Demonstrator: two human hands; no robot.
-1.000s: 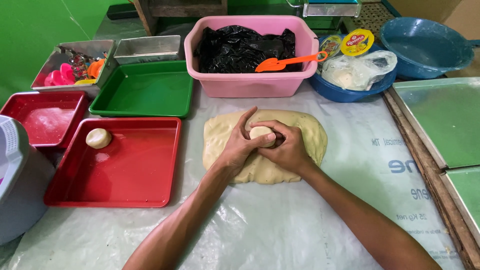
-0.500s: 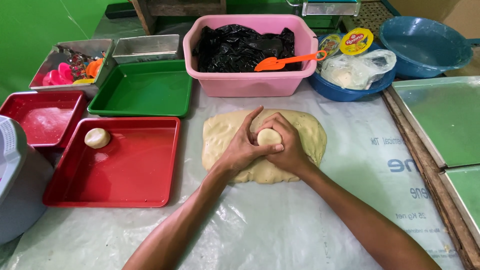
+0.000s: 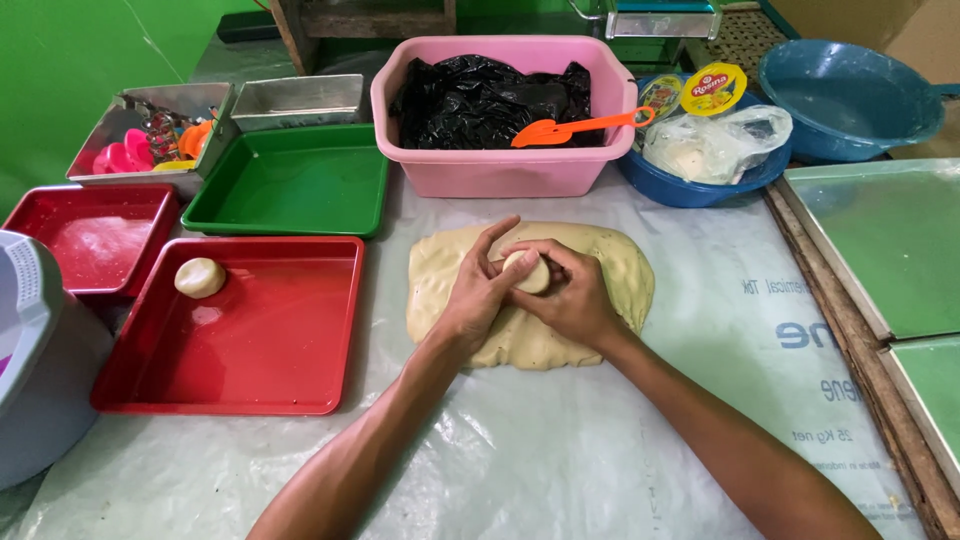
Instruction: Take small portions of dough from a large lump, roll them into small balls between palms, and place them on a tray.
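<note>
i read the scene from the left edge. a pale grey tub point(image 3: 30, 370) sits at the far left, partly out of view. beside it lies a small red tray point(image 3: 85, 245), and behind that a metal pan point(image 3: 150, 140) holding pink and orange items (too small to identify). next comes the large red tray point(image 3: 240, 330), with one finished dough ball point(image 3: 200, 277) resting in its far left corner. behind it is the green tray point(image 3: 290, 185), and behind that a second metal tin point(image 3: 300, 100).

at centre, the flattened dough slab point(image 3: 620, 275) lies on the clear plastic sheet point(image 3: 520, 450) covering the table. my left hand point(image 3: 478, 290) and right hand point(image 3: 572, 297) meet above the slab, both cupped around a small dough piece point(image 3: 529, 272); the fingers are curled and gripping it between them, with the left index finger laid over its top. the piece sits just above the slab's far half.

behind the slab stands the pink basin point(image 3: 500, 165), lined with black plastic, an orange scoop point(image 3: 575, 127) lying across its rim. right of it is a blue bowl point(image 3: 690, 185) with a clear bag in it, then a larger blue basin point(image 3: 850, 95). green-lined baking sheets point(image 3: 880, 240) occupy the right edge.
</note>
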